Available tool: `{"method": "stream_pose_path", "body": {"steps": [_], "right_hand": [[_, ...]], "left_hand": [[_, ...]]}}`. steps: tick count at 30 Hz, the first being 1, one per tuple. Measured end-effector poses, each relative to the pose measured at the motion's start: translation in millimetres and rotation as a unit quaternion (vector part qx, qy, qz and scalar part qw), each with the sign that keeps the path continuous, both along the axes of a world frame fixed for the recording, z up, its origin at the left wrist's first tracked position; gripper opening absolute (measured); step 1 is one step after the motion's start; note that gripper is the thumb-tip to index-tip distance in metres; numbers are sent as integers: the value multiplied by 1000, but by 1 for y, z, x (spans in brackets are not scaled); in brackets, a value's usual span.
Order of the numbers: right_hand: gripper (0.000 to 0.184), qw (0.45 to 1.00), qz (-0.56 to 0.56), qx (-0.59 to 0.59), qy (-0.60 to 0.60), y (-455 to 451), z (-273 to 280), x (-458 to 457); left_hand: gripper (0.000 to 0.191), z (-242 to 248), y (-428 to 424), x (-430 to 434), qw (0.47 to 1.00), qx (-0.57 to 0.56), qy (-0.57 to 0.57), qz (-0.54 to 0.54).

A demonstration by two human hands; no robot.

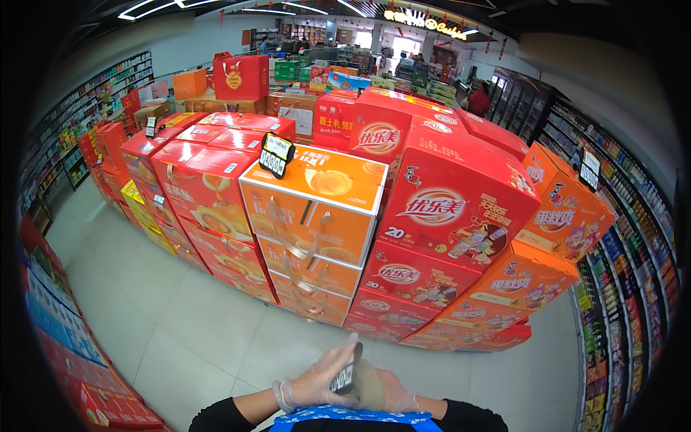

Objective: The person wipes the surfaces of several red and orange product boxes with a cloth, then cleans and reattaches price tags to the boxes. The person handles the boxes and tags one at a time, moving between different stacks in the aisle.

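Low in front of my body, my left hand (313, 378) in a clear plastic glove grips a small black price tag holder (343, 381) with white number cards. The holder stands tilted, partly hidden by the fingers. My right hand (393, 386), also gloved, holds a beige-olive cloth (369, 382) against the holder's far side. Ahead of both hands rises a stack of orange gift boxes (318, 227) with ribbon handles. Another black price tag holder (277, 155) stands on its top box. Stacked red cartons (453, 200) adjoin it on the right.
Red pastry boxes (210, 189) continue the row leftward. Orange drink cartons (561, 216) end it at right, with a price tag holder (589, 170) on top. Tiled floor (205, 329) lies between this row and stacked boxes (65, 335) at left. Shelving (631, 259) lines the right. A person (478, 101) stands farther back.
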State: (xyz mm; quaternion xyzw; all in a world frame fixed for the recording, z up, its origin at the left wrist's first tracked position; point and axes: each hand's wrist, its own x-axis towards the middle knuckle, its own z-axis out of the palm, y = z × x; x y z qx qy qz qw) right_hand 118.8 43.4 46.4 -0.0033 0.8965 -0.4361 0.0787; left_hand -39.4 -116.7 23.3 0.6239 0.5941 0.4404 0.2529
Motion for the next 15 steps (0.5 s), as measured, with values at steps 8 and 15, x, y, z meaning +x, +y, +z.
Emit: {"method": "stream_pose_path", "body": {"steps": [8,15], "right_hand": [[60,998,29,24,-57,29,-3,1],[64,989,-38,-112,86,62,52,-8]], "left_hand": [[131,10,25,10,998,-38,-27,-39],[103,30,59,-38,920,-50,-388,7]]}}
